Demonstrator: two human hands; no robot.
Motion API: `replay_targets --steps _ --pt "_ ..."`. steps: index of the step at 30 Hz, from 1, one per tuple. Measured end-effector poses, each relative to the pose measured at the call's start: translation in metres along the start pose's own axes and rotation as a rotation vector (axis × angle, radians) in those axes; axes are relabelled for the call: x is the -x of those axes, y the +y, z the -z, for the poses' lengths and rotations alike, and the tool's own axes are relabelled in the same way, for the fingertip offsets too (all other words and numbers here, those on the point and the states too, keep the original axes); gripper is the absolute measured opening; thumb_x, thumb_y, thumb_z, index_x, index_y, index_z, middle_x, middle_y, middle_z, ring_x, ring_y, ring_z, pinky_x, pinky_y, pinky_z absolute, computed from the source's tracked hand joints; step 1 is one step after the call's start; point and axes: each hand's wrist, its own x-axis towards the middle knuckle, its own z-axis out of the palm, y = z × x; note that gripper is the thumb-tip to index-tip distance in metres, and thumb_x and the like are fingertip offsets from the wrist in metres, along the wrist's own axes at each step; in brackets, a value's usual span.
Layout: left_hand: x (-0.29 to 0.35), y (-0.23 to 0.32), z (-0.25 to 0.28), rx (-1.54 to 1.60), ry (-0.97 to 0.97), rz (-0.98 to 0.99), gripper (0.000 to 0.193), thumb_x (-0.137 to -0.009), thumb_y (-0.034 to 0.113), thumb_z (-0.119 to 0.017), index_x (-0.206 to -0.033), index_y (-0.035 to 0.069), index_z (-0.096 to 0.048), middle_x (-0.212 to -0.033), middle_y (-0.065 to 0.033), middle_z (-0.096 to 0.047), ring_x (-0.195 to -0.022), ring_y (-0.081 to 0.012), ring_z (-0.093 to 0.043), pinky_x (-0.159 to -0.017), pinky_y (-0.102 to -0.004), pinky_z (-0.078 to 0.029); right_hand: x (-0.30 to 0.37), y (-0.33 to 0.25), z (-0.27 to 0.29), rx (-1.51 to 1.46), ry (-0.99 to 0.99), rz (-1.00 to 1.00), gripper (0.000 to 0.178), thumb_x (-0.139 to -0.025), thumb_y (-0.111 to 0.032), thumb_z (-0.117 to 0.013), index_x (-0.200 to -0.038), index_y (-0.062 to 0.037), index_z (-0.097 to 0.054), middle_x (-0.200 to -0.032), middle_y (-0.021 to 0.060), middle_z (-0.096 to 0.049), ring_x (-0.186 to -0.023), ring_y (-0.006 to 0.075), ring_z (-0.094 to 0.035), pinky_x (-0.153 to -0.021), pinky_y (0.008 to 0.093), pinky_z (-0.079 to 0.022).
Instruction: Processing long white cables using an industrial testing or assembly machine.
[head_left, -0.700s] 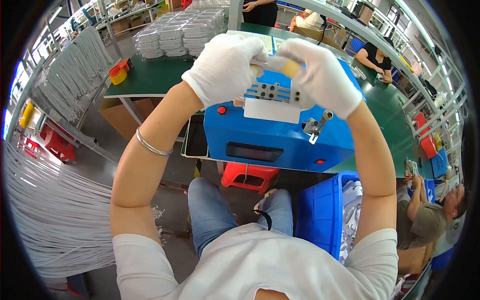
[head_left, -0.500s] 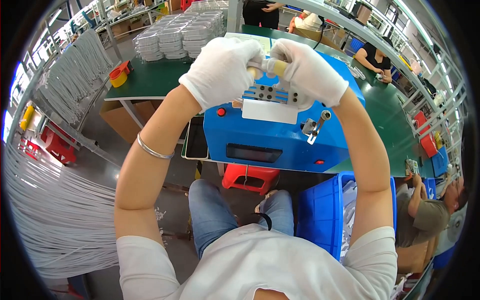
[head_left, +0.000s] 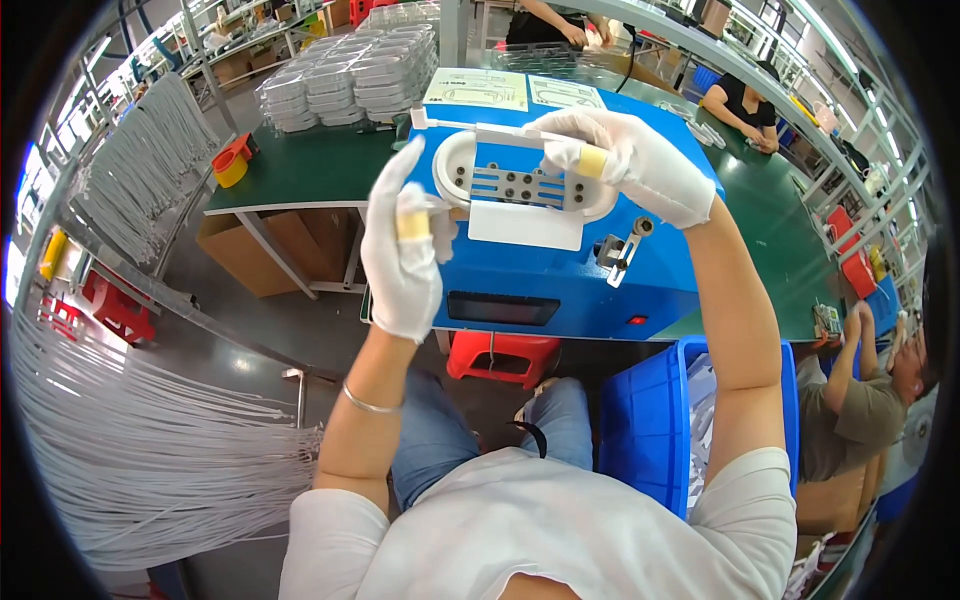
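My right hand (head_left: 630,165), in a white glove with yellow finger tape, closes on a white cable (head_left: 500,132) above the blue machine (head_left: 440,285). The cable reaches left and ends in a small white block (head_left: 418,118). Below it, on top of the machine, lies a white oval winding head (head_left: 455,165) with a slotted metal plate (head_left: 520,187) in its middle. My left hand (head_left: 405,245), gloved and taped alike, is left of the winding head with its index finger stretched up. No object shows in it; its lower fingers are partly hidden.
Stacked clear plastic trays (head_left: 345,80) stand at the back left of the green table (head_left: 270,180). A yellow-orange tape dispenser (head_left: 232,165) sits near its edge. A blue bin (head_left: 640,430) holds white pieces at my right; grey cables (head_left: 180,430) hang at left. Co-workers sit nearby.
My hands were together over the winding head. The left has come away down and to the left, its fingers opening. My right hand has shifted slightly right, and the cable now shows.
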Motion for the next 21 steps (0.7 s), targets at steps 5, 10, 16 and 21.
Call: replay_targets --steps 5,10,16,21 --pt "0.037 -0.018 -0.014 0.453 -0.123 0.592 0.042 -0.095 0.037 -0.050 -0.110 -0.002 -0.050 -0.081 -0.0148 -0.065 -0.062 -0.0165 -0.062 -0.053 -0.0274 -0.051 -0.001 0.001 0.002 0.213 0.027 0.128 0.033 -0.084 -0.022 -0.066 -0.112 -0.0037 -0.061 -0.092 0.0093 -0.062 -0.083 0.0177 -0.058 -0.077 0.0285 -0.048" --pt "0.032 -0.010 -0.039 0.826 -0.255 0.446 0.061 -0.087 0.036 -0.062 -0.129 -0.004 -0.041 -0.103 -0.0176 -0.062 -0.063 -0.0165 -0.059 -0.048 -0.0273 -0.046 -0.002 -0.007 -0.001 0.486 -0.014 0.083 0.022 -0.088 -0.013 -0.058 -0.108 -0.0014 -0.060 -0.086 0.0128 -0.062 -0.075 0.0209 -0.054 -0.071 0.0300 -0.047" --pt "0.028 0.074 -0.045 0.492 -0.174 0.342 0.131 -0.036 0.048 -0.091 -0.137 -0.008 -0.029 -0.121 -0.0221 -0.055 -0.064 -0.0160 -0.060 -0.052 -0.0222 -0.046 0.046 -0.026 0.030 0.310 0.198 0.471 0.037 -0.068 -0.001 -0.056 -0.105 -0.0009 -0.062 -0.081 0.0037 -0.060 -0.065 0.0130 -0.050 -0.061 0.0224 -0.042" --pt "0.029 0.053 -0.014 0.124 -0.431 0.397 0.121 -0.048 0.050 -0.086 -0.138 -0.006 -0.030 -0.118 -0.0204 -0.058 -0.064 -0.0109 -0.057 -0.055 -0.0185 -0.044 0.106 0.049 0.100 -0.176 0.642 -0.528 0.033 -0.085 -0.014 -0.061 -0.115 0.0000 -0.061 -0.088 -0.0026 -0.064 -0.072 0.0047 -0.057 -0.062 0.0183 -0.045"
